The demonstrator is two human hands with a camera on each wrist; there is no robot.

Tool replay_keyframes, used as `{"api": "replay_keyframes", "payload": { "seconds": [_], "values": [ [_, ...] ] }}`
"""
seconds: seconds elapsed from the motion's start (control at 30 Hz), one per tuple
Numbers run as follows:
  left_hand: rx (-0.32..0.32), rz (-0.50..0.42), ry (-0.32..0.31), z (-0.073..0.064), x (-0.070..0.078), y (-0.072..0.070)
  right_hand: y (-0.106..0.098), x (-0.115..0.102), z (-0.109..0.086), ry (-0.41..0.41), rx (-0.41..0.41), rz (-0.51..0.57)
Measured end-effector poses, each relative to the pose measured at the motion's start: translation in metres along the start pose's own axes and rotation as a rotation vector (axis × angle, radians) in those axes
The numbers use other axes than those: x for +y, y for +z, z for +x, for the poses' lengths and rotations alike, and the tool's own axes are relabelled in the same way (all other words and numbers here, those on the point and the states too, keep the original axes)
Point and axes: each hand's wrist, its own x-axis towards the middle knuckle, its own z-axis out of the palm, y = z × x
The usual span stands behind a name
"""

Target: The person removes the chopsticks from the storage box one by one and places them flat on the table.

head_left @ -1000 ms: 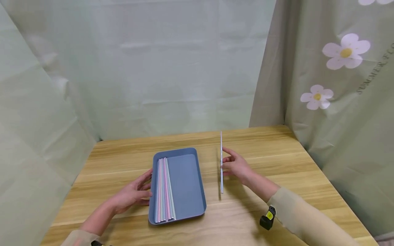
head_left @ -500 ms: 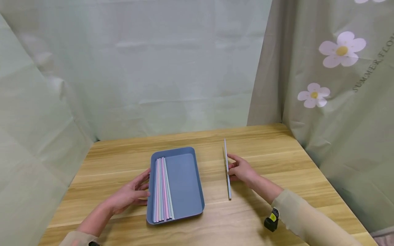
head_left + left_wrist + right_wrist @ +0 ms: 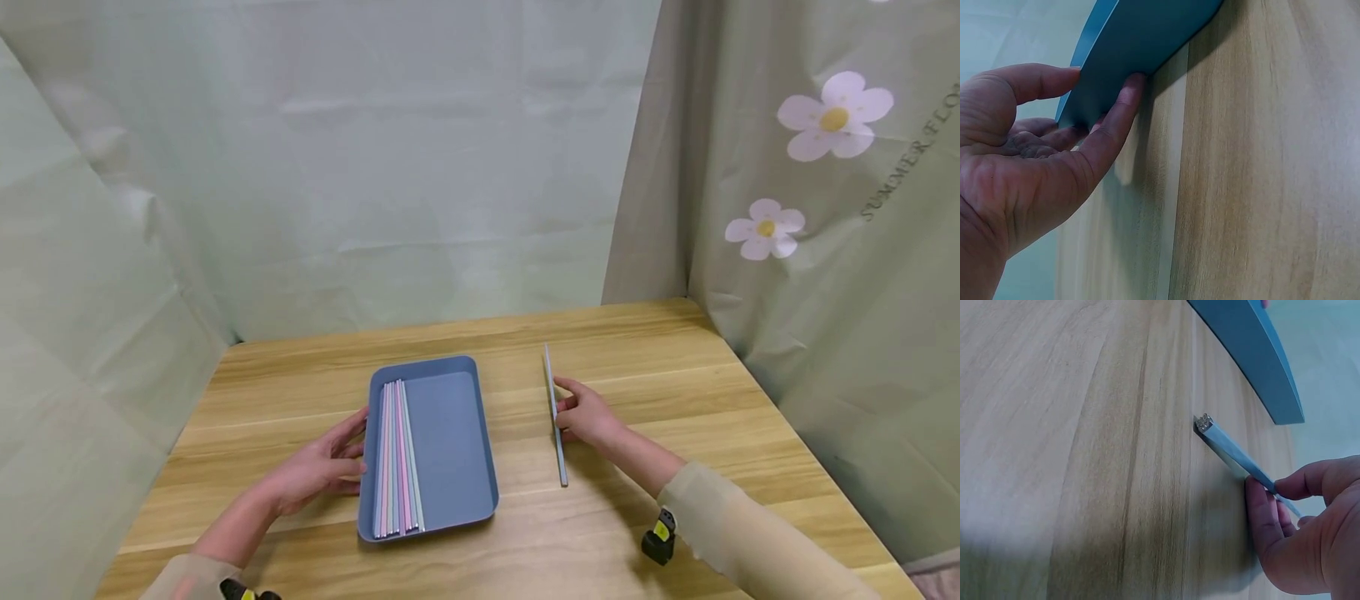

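Note:
My right hand (image 3: 591,417) pinches a pale blue chopstick (image 3: 557,433) between thumb and fingers, to the right of the tray. In the right wrist view the chopstick (image 3: 1235,452) runs low along the tabletop, its patterned near end at or just above the wood; I cannot tell whether it touches. The blue-grey tray (image 3: 453,450) lies flat, with several pink, blue and green chopsticks (image 3: 397,458) side by side along its left wall. Against the tray's left side rest the fingertips of my left hand (image 3: 317,468), the fingers loosely extended; in the left wrist view they meet its outer wall (image 3: 1135,37).
The wood-grain table (image 3: 637,358) reaches back to a pale hanging cloth (image 3: 435,183). Another cloth with printed flowers (image 3: 836,117) hangs along the right edge. Each wrist wears a small black device (image 3: 658,537).
My right hand has lowered the chopstick toward the table and moved it slightly right and nearer to me. The left hand has stayed at the tray's side.

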Motion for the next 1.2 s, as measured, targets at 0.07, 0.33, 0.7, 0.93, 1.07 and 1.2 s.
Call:
{"api": "replay_keyframes", "payload": {
  "seconds": [0.07, 0.33, 0.7, 0.93, 1.07, 1.2],
  "values": [
    [-0.004, 0.001, -0.001, 0.0009, -0.0003, -0.0009, 0.0012, 0.0006, 0.0001, -0.005, 0.01, -0.019],
    [0.003, 0.003, -0.013, 0.0008, 0.0005, -0.0011, 0.0033, 0.0065, 0.003, 0.0, 0.045, -0.028],
    [-0.001, -0.009, -0.007, -0.0013, 0.0002, 0.0, 0.0049, 0.0009, -0.0001, -0.024, 0.028, -0.167],
    [-0.006, -0.013, 0.003, -0.0017, -0.0011, -0.0003, 0.0077, -0.0007, -0.0011, 0.0, 0.04, -0.198],
    [-0.017, -0.01, 0.014, -0.0018, -0.0019, -0.0008, 0.0083, 0.001, -0.0002, -0.001, 0.045, -0.217],
    [-0.01, -0.016, 0.01, -0.0014, -0.0022, -0.001, 0.0086, 0.0025, 0.0007, -0.011, 0.035, -0.221]
  ]
}}
